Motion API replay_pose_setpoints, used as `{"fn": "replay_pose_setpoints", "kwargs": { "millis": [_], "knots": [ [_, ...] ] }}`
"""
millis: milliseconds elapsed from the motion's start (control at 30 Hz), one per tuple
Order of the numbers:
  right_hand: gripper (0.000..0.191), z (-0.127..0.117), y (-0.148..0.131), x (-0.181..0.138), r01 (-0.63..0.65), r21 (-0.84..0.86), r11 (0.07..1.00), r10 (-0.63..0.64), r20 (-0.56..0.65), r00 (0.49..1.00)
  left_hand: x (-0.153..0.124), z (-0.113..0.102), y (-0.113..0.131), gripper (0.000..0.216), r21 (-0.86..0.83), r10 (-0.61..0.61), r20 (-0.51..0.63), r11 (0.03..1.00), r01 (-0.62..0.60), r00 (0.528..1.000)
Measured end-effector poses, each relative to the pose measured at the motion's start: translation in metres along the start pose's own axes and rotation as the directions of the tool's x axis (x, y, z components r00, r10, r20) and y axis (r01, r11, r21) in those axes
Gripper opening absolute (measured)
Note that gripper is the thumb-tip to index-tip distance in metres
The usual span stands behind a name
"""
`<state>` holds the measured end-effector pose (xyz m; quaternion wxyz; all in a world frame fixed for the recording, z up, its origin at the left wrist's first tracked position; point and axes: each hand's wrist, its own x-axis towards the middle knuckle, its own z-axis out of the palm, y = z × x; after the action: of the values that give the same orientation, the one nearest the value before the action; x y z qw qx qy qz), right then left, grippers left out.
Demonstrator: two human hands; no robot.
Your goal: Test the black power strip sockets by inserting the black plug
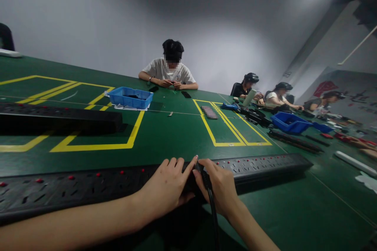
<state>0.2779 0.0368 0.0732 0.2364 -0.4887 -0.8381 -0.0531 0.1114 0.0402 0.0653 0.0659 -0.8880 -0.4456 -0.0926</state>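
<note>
A long black power strip (259, 164) with red switches lies across the green table (176, 133) near me. My left hand (167, 188) rests on top of the strip, fingers curled over it. Beside it, my right hand (219, 186) pinches a black plug with its cable (212, 208) at the strip; the cable runs down toward me. The two hands nearly touch.
A second black power strip (59, 117) lies further back on the left. A blue tray (129, 97) stands beyond it, another blue tray (290, 121) at the right among tools. One person sits opposite, several others at the far right.
</note>
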Motion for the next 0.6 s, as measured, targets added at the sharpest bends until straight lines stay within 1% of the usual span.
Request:
{"fn": "replay_pose_setpoints", "kwargs": {
  "millis": [133,433,533,600],
  "knots": [
    [0.014,-0.0009,0.0015,0.0018,0.003,-0.011,1.0,-0.003,0.044,0.999,-0.0008,0.0005,0.0004,0.07,0.003,0.001,0.002,1.0,-0.001,1.0],
    [0.026,0.0015,0.0011,0.0007,-0.004,-0.032,0.999,0.003,-0.016,1.0,-0.0011,-0.0002,0.0001,0.072,0.038,0.002,-0.007,0.999,-0.002,1.0],
    [0.023,0.0029,0.0012,0.0014,-0.024,-0.037,0.999,0.023,-0.021,0.999,-0.0003,0.0003,0.0,0.075,0.045,0.004,-0.006,0.999,-0.004,1.0],
    [0.019,0.0036,0.0015,0.0015,-0.032,-0.035,0.999,0.032,-0.013,0.999,-0.0003,0.0006,0.0002,0.074,0.045,0.007,-0.001,0.999,-0.007,1.0]
  ]
}}
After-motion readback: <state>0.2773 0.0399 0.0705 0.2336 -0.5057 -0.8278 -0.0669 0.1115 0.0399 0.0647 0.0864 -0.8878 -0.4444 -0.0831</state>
